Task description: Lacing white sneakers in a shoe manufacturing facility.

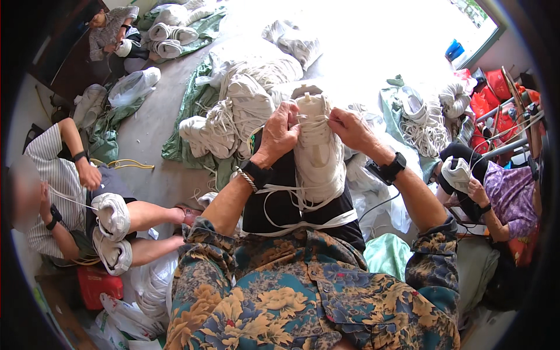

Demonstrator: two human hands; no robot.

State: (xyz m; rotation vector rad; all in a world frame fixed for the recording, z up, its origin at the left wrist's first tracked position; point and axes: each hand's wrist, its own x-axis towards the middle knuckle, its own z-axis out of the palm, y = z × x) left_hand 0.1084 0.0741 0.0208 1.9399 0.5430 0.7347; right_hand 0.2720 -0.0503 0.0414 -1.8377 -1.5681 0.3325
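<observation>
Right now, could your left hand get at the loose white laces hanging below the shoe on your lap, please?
Probably yes. The left hand grips the white shoe at its top beside the right hand, and the loose laces hang just below its wrist with nothing lying over them; it would have to let go of the shoe first.

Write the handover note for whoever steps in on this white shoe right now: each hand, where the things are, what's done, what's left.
Left hand: gripping the white shoe at its upper left side, fingers at the lacing.
Right hand: pinching the white lace at the shoe's upper right.
Shoe: upright on the lap, on the dark trousers.
Done: lace appears threaded through part of the upper; how far is hard to tell.
Left: long loose lace ends hang over the lap, untied.
Nearby: pile of white shoes on green sheeting ahead; other people work on shoes at both sides.
</observation>
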